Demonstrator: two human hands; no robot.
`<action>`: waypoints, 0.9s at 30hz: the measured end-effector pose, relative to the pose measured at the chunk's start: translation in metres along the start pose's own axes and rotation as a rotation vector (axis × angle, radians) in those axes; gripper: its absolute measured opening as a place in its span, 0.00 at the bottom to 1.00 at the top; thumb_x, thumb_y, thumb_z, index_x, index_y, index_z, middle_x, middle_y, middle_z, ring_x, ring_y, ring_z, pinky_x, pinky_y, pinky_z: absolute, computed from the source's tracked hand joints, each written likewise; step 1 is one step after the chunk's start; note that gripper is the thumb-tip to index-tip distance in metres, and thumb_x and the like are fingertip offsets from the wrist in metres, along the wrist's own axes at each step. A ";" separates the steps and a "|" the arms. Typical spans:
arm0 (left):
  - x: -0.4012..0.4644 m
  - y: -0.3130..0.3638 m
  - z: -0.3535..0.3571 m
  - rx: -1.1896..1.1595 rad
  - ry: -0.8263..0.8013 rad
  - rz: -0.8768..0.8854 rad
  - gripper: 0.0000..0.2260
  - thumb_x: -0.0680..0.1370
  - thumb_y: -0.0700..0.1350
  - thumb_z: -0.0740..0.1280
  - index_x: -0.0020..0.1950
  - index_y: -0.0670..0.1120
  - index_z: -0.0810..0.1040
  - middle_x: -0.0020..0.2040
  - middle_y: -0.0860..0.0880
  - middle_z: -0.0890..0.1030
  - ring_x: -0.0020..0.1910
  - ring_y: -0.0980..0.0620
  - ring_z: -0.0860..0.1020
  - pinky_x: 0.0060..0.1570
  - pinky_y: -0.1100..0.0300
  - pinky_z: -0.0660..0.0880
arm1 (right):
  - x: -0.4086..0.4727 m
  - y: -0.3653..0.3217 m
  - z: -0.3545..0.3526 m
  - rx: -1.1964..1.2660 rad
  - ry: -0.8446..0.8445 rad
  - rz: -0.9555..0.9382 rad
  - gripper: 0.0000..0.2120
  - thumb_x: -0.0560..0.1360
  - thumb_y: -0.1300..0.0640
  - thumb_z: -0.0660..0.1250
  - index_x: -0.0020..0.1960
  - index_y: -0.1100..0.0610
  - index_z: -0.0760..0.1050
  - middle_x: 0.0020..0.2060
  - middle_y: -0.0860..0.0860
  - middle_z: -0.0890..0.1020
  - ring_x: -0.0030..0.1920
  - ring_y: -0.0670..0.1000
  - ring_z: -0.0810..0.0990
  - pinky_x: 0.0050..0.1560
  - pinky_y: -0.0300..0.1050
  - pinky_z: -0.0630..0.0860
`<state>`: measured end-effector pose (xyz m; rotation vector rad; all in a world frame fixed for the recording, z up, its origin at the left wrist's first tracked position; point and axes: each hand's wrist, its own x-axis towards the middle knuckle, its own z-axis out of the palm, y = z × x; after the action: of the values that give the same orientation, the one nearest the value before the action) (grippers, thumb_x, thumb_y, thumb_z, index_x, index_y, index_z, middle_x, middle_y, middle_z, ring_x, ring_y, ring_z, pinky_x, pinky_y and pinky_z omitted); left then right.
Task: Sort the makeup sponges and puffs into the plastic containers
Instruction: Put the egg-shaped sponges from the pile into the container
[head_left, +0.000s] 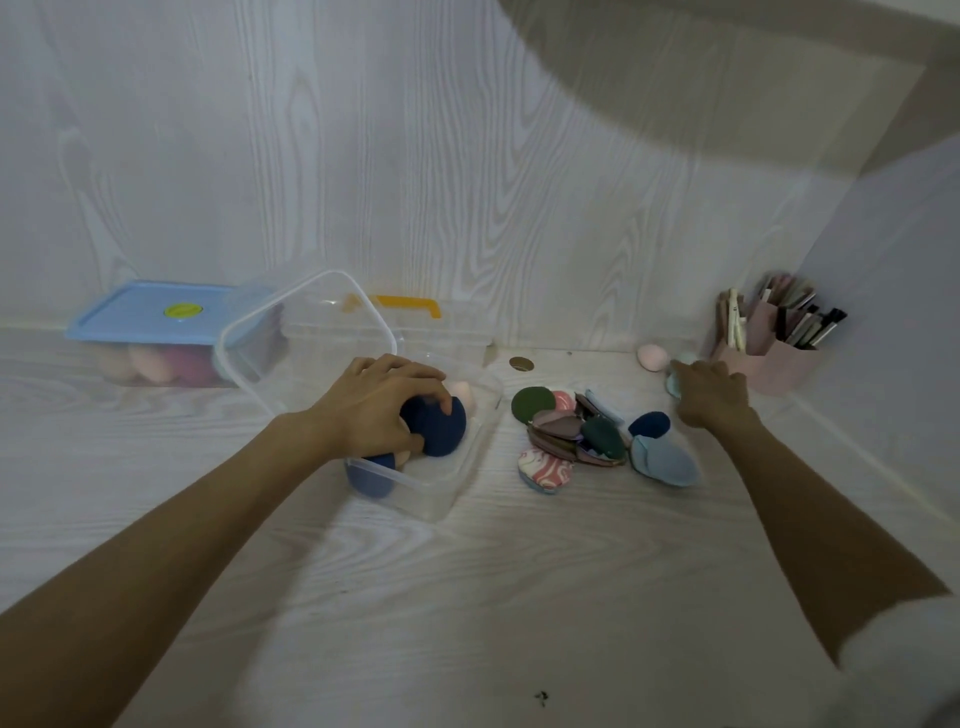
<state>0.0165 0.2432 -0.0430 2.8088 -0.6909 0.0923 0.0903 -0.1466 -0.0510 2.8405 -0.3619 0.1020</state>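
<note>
White tabletop (519, 597): three containers (447, 483), two hands (382, 402).

A home vanity corner. Pale wood-grain bench (519, 597) and wall; a pink brush holder (768, 358) stands at right.

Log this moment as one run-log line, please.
left hand: grips navy sponge inside open clear container | right hand: on light blue sponge near pink organizer | puff pile: unsorted
</note>
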 end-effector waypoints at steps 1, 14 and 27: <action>0.000 0.000 0.000 -0.001 0.001 -0.003 0.20 0.69 0.46 0.71 0.59 0.60 0.74 0.72 0.59 0.66 0.71 0.52 0.61 0.66 0.53 0.55 | 0.000 0.000 0.003 -0.041 0.057 -0.003 0.24 0.76 0.58 0.62 0.71 0.54 0.64 0.66 0.56 0.69 0.66 0.58 0.66 0.63 0.50 0.65; 0.001 0.028 0.010 -0.079 0.033 -0.163 0.22 0.68 0.45 0.71 0.59 0.61 0.74 0.67 0.60 0.71 0.71 0.51 0.60 0.64 0.51 0.56 | -0.018 -0.004 -0.024 0.655 0.167 -0.016 0.19 0.75 0.56 0.67 0.62 0.65 0.72 0.57 0.61 0.77 0.57 0.61 0.76 0.48 0.47 0.70; 0.009 0.067 0.021 -0.097 0.099 -0.229 0.16 0.76 0.42 0.62 0.62 0.57 0.73 0.69 0.56 0.70 0.72 0.49 0.59 0.65 0.50 0.56 | -0.122 -0.067 -0.126 1.242 -0.338 -0.381 0.20 0.66 0.60 0.77 0.55 0.54 0.76 0.46 0.51 0.80 0.45 0.48 0.79 0.43 0.36 0.77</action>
<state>-0.0063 0.1765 -0.0477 2.7459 -0.3386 0.1499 -0.0150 -0.0200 0.0396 4.0906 0.3462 -0.3658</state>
